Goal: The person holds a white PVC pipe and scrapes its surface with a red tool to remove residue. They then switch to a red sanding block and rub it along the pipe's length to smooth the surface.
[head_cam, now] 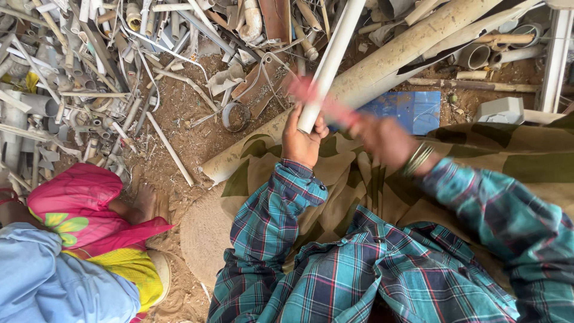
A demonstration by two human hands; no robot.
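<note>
That white pipe (330, 63) in my left hand (302, 142) looks like smooth matt plastic. The big beige pipe (391, 57) is dusty, scuffed plastic. My plaid sleeve (281, 209) is soft woven cloth, the bangles (417, 158) look like shiny metal, and the ground (188, 119) is rough dry dirt.

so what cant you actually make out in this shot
Head view only:
- Red-handled tool in the right hand: motion blur hides its shape and working end.
- White pipe in the left hand: its upper end is cut off by the top edge.
- Large tan pipe: its middle is hidden behind both hands, so its condition there cannot be told.
- Person at lower left: cut off by the frame edges, hands not visible.
</note>
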